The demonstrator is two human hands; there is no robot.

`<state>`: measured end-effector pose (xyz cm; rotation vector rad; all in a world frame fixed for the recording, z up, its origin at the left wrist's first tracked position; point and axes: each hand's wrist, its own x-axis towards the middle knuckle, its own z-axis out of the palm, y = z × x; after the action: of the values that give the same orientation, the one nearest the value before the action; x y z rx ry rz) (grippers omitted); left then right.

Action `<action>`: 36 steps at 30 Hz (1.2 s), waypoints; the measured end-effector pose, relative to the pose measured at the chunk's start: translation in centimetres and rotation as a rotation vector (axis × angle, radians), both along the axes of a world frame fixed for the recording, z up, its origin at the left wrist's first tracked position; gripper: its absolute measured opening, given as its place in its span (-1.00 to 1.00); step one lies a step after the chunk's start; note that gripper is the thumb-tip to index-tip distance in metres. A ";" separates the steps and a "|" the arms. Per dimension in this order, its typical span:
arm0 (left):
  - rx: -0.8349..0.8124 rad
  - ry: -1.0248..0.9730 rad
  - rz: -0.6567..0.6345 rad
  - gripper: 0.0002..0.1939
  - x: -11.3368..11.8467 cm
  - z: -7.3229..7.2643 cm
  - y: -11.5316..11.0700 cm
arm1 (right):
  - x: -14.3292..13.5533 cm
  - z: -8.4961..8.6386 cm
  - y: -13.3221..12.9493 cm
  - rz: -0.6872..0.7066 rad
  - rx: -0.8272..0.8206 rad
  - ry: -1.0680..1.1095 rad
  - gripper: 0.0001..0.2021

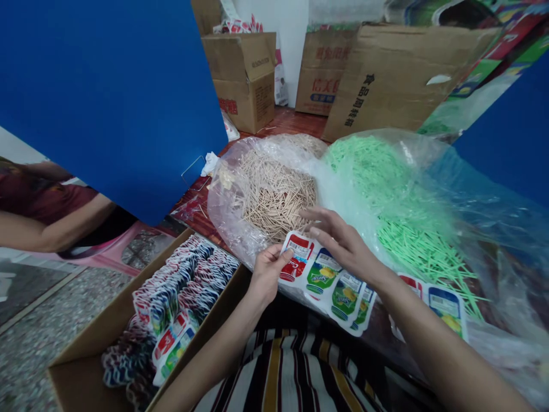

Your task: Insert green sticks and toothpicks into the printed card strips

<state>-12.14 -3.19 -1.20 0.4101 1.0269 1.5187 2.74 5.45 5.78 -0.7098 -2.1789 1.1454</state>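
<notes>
My left hand (266,272) pinches the left end of a strip of joined flat packets (321,273), red at that end and green with yellow fruit further right. Above the strip is my right hand (337,237), its fingers apart, beside the beige sticks; nothing shows in it. The thin beige sticks (278,191) lie heaped in a clear plastic bag just beyond both hands. To the right, bright green sticks (420,246) spill from another clear bag. More packets (446,312) lie under and beyond my right forearm.
An open cardboard box (98,337) at the lower left holds stacked packets. Cardboard boxes (253,80) stand at the back of the red-brown table. Blue panels (120,86) rise at both sides. Another person's arm (55,229) shows at the left.
</notes>
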 end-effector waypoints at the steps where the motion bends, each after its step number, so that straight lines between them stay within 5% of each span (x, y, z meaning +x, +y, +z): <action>1: -0.002 0.009 -0.003 -0.70 0.1 0.1 0.0 | 0.2 0.0 -0.2 -0.009 0.048 -0.023 -0.62; 4: 0.000 0.007 -0.015 -0.69 0.5 0.3 -0.1 | 0.7 -0.4 -0.9 0.006 0.176 -0.142 -0.72; 17: -0.008 -0.048 -0.061 -0.71 3.1 0.7 -0.3 | 4.2 -1.4 -2.5 -0.069 0.204 -0.108 -0.71; 22: -0.015 0.004 -0.150 -0.67 3.9 1.2 -0.2 | 5.8 -1.5 -2.4 -0.109 0.071 -0.160 -0.78; 27: -0.068 0.146 -0.444 -0.66 4.5 1.4 -0.2 | 7.8 -1.3 -2.3 -0.102 -0.039 -0.108 -0.77; 32: -0.056 0.271 -0.406 -0.68 5.7 1.1 -0.1 | 8.9 -1.7 -2.7 -0.204 -0.163 -0.091 -0.51; 36: -0.051 0.280 -0.425 -0.66 6.5 0.7 -0.1 | 9.7 -2.3 -2.9 -0.191 -0.266 -0.127 -0.71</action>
<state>-5.64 -3.27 -0.51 0.7687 1.1075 1.0715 12.45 2.53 3.46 -1.1078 -2.0258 1.3328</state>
